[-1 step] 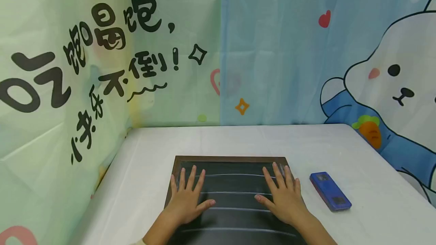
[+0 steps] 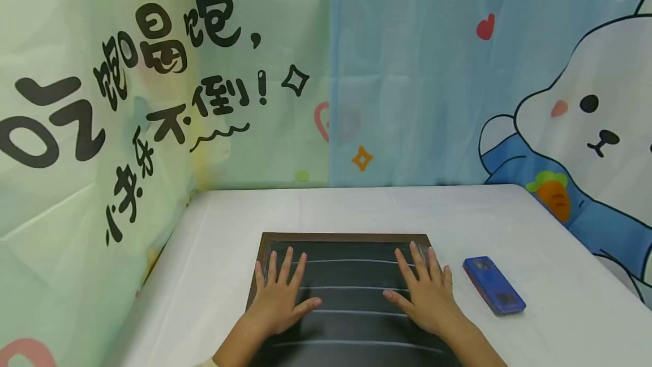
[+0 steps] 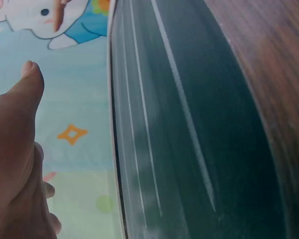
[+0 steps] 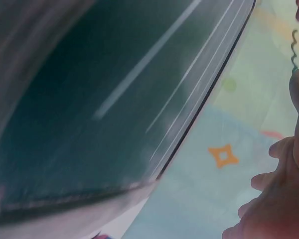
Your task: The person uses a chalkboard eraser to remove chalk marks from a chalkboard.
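Table (image 2: 356, 208): both hands unmoved, flat on chalkboard (image 2: 351, 299).

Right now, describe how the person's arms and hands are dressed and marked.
Both forearms are bare. The left hand and right hand wear no gloves, rings or watch that the head view shows. A sliver of pale sleeve shows at the left arm's lower edge. No markings visible.

left hand (image 2: 279, 299) lies flat, palm down, fingers spread toward twelve o'clock, thumb out at three. right hand (image 2: 427, 297) mirrors it, thumb toward nine. both forearms enter from six o'clock.
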Motion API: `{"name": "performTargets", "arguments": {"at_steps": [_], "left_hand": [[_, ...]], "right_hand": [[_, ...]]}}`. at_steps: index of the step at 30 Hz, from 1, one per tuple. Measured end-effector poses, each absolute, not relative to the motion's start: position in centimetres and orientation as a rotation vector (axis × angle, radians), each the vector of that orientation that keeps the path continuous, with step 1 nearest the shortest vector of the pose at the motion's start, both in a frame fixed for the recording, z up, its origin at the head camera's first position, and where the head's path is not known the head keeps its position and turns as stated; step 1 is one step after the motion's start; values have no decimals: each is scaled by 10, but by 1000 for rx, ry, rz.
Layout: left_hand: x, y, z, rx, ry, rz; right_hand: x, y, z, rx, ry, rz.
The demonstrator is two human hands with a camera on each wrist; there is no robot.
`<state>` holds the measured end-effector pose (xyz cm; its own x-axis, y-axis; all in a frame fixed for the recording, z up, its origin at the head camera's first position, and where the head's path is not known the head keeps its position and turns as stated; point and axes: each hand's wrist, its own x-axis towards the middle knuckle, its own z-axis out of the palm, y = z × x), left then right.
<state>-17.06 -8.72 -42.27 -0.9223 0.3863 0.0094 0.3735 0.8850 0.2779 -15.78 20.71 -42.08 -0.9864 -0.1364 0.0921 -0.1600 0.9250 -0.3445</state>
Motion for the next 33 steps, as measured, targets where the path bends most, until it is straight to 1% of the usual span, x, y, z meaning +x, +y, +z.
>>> {"name": "performTargets", "arguments": {"at_steps": [3, 6, 13, 20, 24, 30, 33], "left_hand": [[-173, -91, -423, 592, 2998, 449], [-176, -102, -421, 541, 3004, 492], [-183, -134, -421, 454, 3065, 578], [-184, -152, -430, 376, 2984, 630], [-179, -160, -439, 353, 2860, 686], [-173, -175, -448, 385, 2675, 893], [-175, -183, -448, 381, 2619, 1028]], "right_hand": [[-160, 217, -419, 195, -3021, 528], [-165, 236, -415, 115, -3022, 505], [-177, 285, -408, -144, -2932, 491], [-177, 321, -423, -377, -3045, 579], [-177, 331, -433, -404, -3117, 579], [-183, 338, -437, -294, -3258, 474], [-185, 338, -438, -293, -3319, 432]]}}
